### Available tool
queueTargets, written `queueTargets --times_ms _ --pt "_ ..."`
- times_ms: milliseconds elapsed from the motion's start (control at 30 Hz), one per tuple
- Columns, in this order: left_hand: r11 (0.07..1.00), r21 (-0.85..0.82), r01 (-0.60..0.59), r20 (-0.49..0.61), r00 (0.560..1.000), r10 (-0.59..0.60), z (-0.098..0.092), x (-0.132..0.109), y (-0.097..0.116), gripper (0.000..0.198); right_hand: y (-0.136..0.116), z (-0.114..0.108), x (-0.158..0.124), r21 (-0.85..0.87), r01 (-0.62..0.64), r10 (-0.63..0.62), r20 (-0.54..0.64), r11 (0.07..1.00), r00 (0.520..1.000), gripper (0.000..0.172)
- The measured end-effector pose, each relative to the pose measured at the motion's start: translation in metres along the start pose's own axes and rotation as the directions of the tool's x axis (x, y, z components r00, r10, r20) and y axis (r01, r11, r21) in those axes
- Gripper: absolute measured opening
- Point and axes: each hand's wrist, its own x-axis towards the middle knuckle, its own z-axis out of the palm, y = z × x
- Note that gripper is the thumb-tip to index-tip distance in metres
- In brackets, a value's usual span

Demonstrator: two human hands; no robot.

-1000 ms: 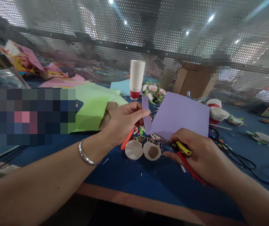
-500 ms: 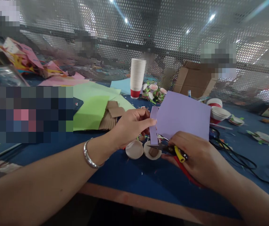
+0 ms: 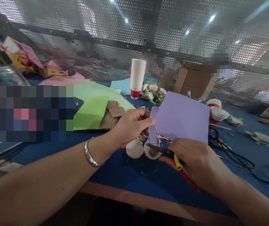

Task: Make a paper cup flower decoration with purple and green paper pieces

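Observation:
My left hand [image 3: 134, 124] pinches a purple paper strip [image 3: 152, 133] at the left side of a larger purple paper sheet [image 3: 183, 116]. Whether the strip is fully separate from the sheet is hard to see. Below the sheet, my right hand [image 3: 193, 160] is closed round scissors [image 3: 159, 148] with red and yellow handles. Their dark blades point left, near the strip's lower end. Under them stand two small white cup pieces, a left one [image 3: 134, 149] and a right one [image 3: 150, 153] with something brown inside.
A tall stack of paper cups [image 3: 138, 77] stands behind the hands, beside several small cup pieces with green bits [image 3: 154, 92]. Green paper [image 3: 92, 113] and torn cardboard [image 3: 112, 114] lie left. A black cable [image 3: 235, 157] runs along the right. The table's front edge [image 3: 125, 196] is near.
My right hand and the scissors have shifted slightly down, and the blades now sit a little lower and tilt more. My left hand keeps its hold on the purple paper.

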Motion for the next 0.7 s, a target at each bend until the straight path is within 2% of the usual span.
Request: queueTargets --times_ms 133,200,267,367,433,533,600,700 --pt "1.0 -0.03 -0.004 -0.068 0.998 0.002 0.0 -0.002 0.005 0.015 -0.003 -0.003 0.003 0.116 -0.006 0.01 -0.039 0.993 0.999 0.026" --pt "0.999 -0.054 0.002 -0.057 0.998 -0.005 0.002 -0.004 0.008 0.014 -0.002 -0.005 0.004 0.203 -0.088 0.11 -0.099 0.975 0.989 0.024" --pt "0.998 -0.057 0.017 -0.033 0.999 -0.019 0.004 -0.006 0.01 0.014 0.002 -0.006 0.005 0.295 -0.212 0.268 -0.165 0.932 0.949 0.023" --pt "0.998 -0.044 0.032 0.083 0.996 -0.028 0.008 -0.009 0.01 0.014 0.006 -0.007 0.007 0.412 -0.396 0.502 -0.192 0.821 0.843 0.021" --pt "1.0 0.024 -0.016 0.193 0.981 0.011 0.01 -0.012 0.009 0.012 0.007 -0.006 0.009 0.47 -0.461 0.584 -0.154 0.753 0.797 0.022" --pt "0.985 0.145 -0.094 0.318 0.947 0.043 0.013 -0.017 0.007 0.014 0.005 -0.006 0.011 0.542 -0.449 0.591 -0.112 0.71 0.799 0.021" --pt "0.979 0.175 -0.102 0.361 0.932 0.032 0.014 -0.019 0.007 0.015 0.004 -0.008 0.012 0.561 -0.443 0.588 -0.098 0.699 0.803 0.021" --pt "0.982 0.166 -0.092 0.393 0.919 0.02 0.016 -0.021 0.008 0.013 0.002 -0.01 0.012 0.606 -0.476 0.632 -0.057 0.637 0.773 0.022"
